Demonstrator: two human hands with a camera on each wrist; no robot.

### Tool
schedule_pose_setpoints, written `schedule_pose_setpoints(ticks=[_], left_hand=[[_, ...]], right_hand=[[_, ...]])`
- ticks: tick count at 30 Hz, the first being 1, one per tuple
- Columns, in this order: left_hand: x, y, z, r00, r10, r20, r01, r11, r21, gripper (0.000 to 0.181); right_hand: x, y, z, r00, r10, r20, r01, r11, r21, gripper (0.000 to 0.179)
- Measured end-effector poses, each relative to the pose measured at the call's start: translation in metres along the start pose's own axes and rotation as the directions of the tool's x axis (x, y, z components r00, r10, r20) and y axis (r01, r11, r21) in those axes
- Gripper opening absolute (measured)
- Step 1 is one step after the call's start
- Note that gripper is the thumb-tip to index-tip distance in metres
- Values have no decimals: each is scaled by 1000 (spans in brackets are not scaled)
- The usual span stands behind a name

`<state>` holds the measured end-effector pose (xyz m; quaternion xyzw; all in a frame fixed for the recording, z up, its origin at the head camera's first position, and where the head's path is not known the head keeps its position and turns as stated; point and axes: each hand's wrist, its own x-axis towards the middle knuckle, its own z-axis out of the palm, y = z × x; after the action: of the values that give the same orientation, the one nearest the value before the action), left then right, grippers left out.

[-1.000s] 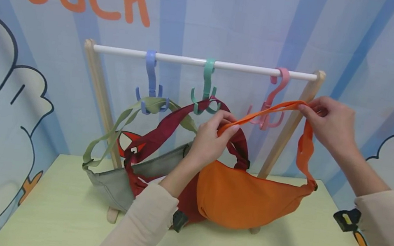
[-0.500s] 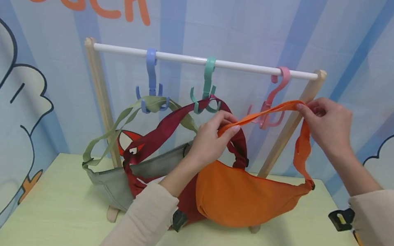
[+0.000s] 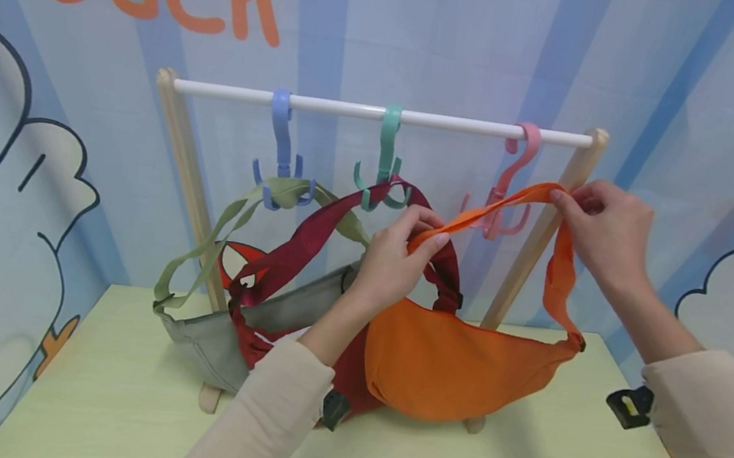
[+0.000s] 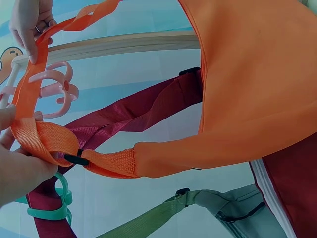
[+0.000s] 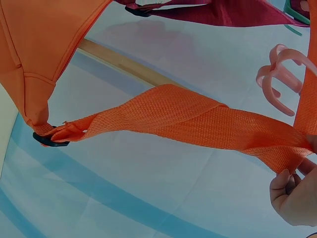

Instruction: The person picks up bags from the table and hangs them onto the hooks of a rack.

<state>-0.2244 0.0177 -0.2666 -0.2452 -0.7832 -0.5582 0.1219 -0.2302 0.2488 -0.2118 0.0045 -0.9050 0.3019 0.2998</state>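
Observation:
An orange shoulder bag hangs from its strap, held up between both hands in front of the rack. My left hand pinches the orange strap near its left end, beside a black buckle seen in the left wrist view. Higher up, my right hand pinches the strap between thumb and fingers; from there it drops, twisted, to the bag's right corner. The pink hook is behind the stretched strap, with its prongs bare in the right wrist view.
On the white rail hang a blue hook with a grey-green bag and a green hook with a dark red bag. Wooden posts hold the rail above a pale yellow table. A printed curtain stands behind.
My right hand has drifted slightly left and the hanging strap and bag corner have shifted left with it. The left hand keeps its place on the strap.

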Motion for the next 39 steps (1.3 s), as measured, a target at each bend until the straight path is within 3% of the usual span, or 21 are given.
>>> schedule_pose_setpoints(ticks=[39], left_hand=[[-2, -4, 0, 1000, 8, 0, -8, 1000, -14, 18]], right_hand=[[-3, 8, 2, 998, -31, 49, 31, 999, -10, 42]])
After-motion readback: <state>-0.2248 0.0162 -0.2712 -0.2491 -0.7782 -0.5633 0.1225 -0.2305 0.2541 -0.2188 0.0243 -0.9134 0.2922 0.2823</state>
